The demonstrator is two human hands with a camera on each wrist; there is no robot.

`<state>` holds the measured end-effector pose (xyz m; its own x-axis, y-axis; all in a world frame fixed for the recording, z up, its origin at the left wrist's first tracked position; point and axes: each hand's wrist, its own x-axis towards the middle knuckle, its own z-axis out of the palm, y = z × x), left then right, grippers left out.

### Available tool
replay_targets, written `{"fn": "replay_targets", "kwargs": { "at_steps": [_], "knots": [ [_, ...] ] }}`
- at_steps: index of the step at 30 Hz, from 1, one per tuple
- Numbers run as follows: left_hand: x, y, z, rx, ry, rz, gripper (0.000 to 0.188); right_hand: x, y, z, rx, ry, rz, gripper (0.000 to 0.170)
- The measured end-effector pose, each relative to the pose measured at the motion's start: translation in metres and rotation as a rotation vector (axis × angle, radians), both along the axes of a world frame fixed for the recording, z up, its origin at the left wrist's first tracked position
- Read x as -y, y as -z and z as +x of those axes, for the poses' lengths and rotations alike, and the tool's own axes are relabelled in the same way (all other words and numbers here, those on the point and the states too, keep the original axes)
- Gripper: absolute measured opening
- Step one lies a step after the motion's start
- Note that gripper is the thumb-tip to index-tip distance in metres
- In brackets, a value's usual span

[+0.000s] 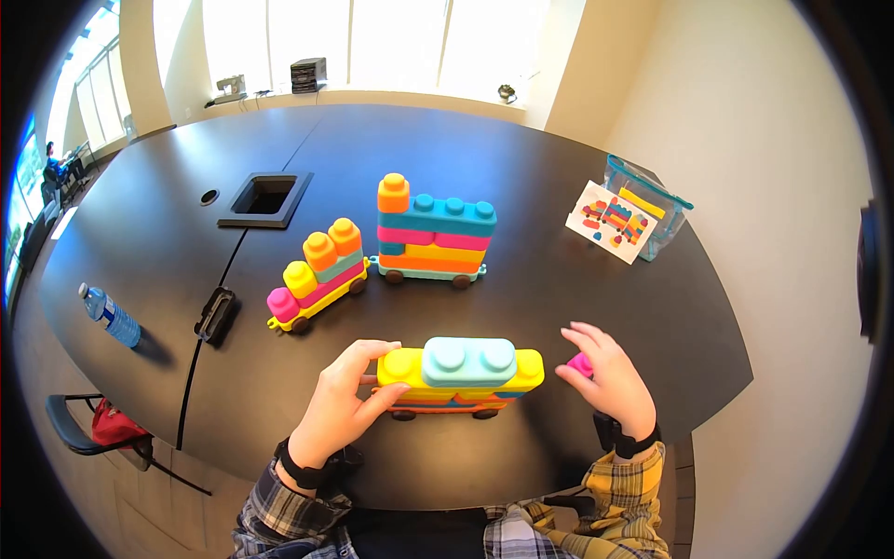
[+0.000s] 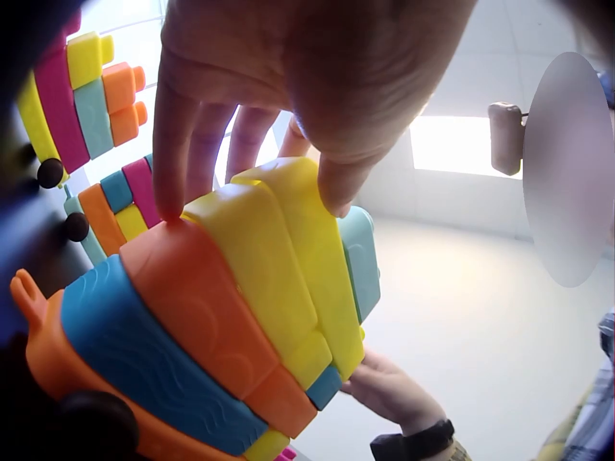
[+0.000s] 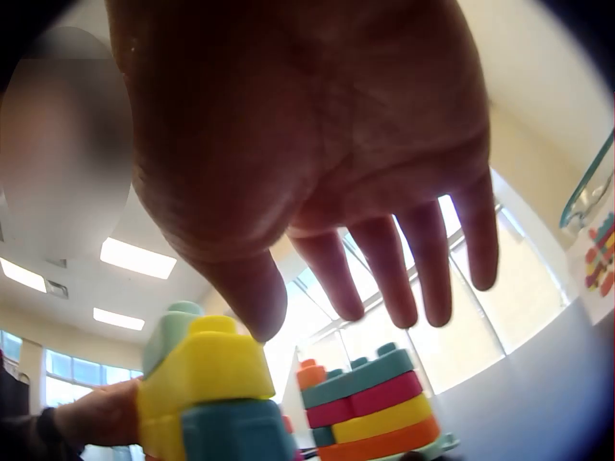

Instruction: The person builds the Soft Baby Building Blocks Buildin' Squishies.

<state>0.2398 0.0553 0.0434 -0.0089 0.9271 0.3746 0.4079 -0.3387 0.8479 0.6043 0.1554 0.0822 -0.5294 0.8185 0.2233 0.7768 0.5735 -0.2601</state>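
Observation:
My left hand (image 1: 346,396) grips the left end of a toy block wagon (image 1: 461,382), thumb on the near side and fingers over the far side. The wagon has an orange base with dark wheels, layers of orange, blue and yellow blocks, and a light-teal block (image 1: 468,361) on top. In the left wrist view its orange block (image 2: 192,293) and yellow block (image 2: 307,259) show close up. To the right, my right hand (image 1: 610,382) is apart from the wagon, its fingers extended. A pink block (image 1: 582,364) lies by its palm, partly hidden by the hand.
Beyond the hands stand a tall block wagon (image 1: 436,247) and a stepped block wagon (image 1: 321,279). A picture card (image 1: 610,222) leans on a clear zip bag (image 1: 666,210) at right. A water bottle (image 1: 112,317), black case (image 1: 216,317) and table cutout (image 1: 265,197) are leftward.

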Motion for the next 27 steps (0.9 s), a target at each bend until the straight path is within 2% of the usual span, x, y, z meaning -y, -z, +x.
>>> {"fn": "replay_targets", "kwargs": {
  "at_steps": [3, 6, 9, 11, 12, 13, 15, 19, 22, 24, 25, 27],
  "knots": [
    [0.000, 0.002, 0.000, 0.009, 0.006, 0.009, 0.043, -0.006, 0.027, 0.020, 0.107, 0.088, -0.127, 0.060],
    [0.001, 0.000, 0.001, 0.018, -0.001, 0.009, 0.044, -0.007, 0.050, 0.033, 0.120, 0.046, -0.068, 0.061],
    [0.001, -0.001, 0.000, 0.015, 0.012, 0.010, 0.044, -0.007, 0.052, 0.033, 0.111, 0.034, 0.046, 0.063],
    [0.000, -0.001, 0.001, 0.014, 0.016, 0.007, 0.044, -0.008, 0.051, 0.035, 0.111, 0.132, 0.057, 0.061],
    [0.000, 0.000, 0.001, 0.013, 0.017, 0.006, 0.044, -0.009, 0.051, 0.037, 0.133, 0.180, -0.031, 0.055],
    [0.000, 0.000, 0.001, 0.010, 0.014, 0.008, 0.044, -0.011, 0.053, 0.038, 0.132, 0.182, -0.032, 0.055],
    [0.000, 0.001, 0.001, 0.006, 0.014, 0.010, 0.044, -0.014, 0.058, 0.040, 0.172, 0.163, -0.007, 0.044],
    [0.000, 0.001, 0.000, 0.005, 0.013, 0.013, 0.045, -0.016, 0.061, 0.037, 0.150, 0.157, 0.008, 0.039],
    [0.000, 0.002, 0.000, 0.005, 0.009, 0.013, 0.045, -0.015, 0.056, 0.032, 0.251, 0.267, -0.082, 0.041],
    [0.000, 0.001, 0.001, 0.005, 0.009, 0.013, 0.045, -0.008, 0.041, 0.023, 0.081, 0.163, 0.046, 0.045],
    [0.000, 0.000, 0.001, 0.006, 0.007, 0.010, 0.045, -0.005, 0.032, 0.017, 0.081, 0.165, 0.045, 0.045],
    [0.000, 0.001, 0.002, 0.006, 0.010, 0.006, 0.045, -0.002, 0.009, 0.001, -0.280, 0.016, 0.045, 0.047]
  ]
}}
